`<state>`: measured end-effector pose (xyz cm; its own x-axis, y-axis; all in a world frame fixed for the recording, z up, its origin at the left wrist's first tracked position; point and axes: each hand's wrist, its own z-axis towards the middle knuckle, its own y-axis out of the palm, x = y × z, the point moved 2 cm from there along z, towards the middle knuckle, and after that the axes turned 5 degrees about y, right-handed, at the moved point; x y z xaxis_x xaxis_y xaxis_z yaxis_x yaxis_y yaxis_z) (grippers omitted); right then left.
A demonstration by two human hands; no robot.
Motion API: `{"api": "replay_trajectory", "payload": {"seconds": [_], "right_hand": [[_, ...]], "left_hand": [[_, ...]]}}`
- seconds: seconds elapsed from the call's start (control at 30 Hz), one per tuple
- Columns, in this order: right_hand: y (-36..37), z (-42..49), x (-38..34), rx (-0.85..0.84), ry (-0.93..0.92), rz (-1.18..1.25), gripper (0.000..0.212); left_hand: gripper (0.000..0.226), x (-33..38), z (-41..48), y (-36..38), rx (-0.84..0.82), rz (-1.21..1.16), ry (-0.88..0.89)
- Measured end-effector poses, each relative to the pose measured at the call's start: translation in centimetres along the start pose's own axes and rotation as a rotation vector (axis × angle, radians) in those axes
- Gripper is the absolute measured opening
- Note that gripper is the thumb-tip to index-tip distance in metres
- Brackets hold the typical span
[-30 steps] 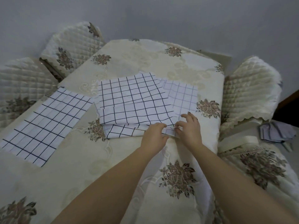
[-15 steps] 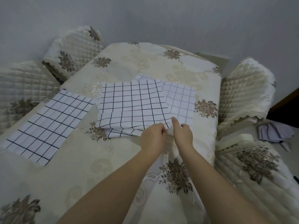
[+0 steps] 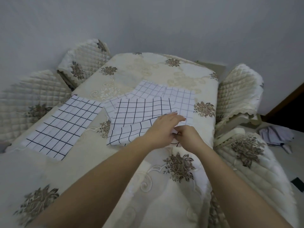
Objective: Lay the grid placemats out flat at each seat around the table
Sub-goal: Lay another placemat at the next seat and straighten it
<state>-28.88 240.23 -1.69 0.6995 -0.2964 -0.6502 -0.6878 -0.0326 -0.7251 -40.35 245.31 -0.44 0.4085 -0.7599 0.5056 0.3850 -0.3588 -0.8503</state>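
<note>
Now the stack of grid placemats (image 3: 141, 116) sits near the right edge of the tabletop (image 3: 79, 163), and its top sheet has shifted since half a second ago: it lies skewed and partly lifted, baring more of the pale-lined mats beneath, where before it lay almost square over them. Its near portion is folded over itself, with a crease running from the left side up toward the hands. The left hand (image 3: 162, 129) has changed from a closed pinch at the near corner to an open, flat pose, fingers stretched rightward over the sheet and resting on it, gripping nothing that shows. The right hand (image 3: 187, 137) is curled tight at the stack's near right corner, thumb and fingers pinching a bit of mat edge. One placemat (image 3: 64, 125) lies spread flat on the left side, well apart from the stack, as it did earlier. Hidden parts: the pinched corner is mostly covered by both hands, so how many layers the right hand holds cannot be told. Quilted chair backs (image 3: 238, 94) ring the table, cut off at both edges. A crumpled grey cloth (image 3: 276, 135) lies on the floor at far right
</note>
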Motion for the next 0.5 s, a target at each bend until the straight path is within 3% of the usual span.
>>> {"api": "replay_trajectory", "payload": {"seconds": [0.13,0.33,0.5], "right_hand": [[-1.4,-1.6,-0.9,0.018,-0.103,-0.159,0.016],[-3.9,-3.1,-1.2,0.149,-0.107,-0.120,0.009],[-5.2,-3.9,-2.1,0.166,-0.142,-0.072,0.009]], "left_hand": [[0.015,1.2,0.7,-1.9,-0.183,0.320,0.093],[0.012,1.2,-0.6,-4.4,-0.121,0.344,0.022],[0.041,0.7,-2.5,-5.8,-0.087,0.354,-0.015]]}}
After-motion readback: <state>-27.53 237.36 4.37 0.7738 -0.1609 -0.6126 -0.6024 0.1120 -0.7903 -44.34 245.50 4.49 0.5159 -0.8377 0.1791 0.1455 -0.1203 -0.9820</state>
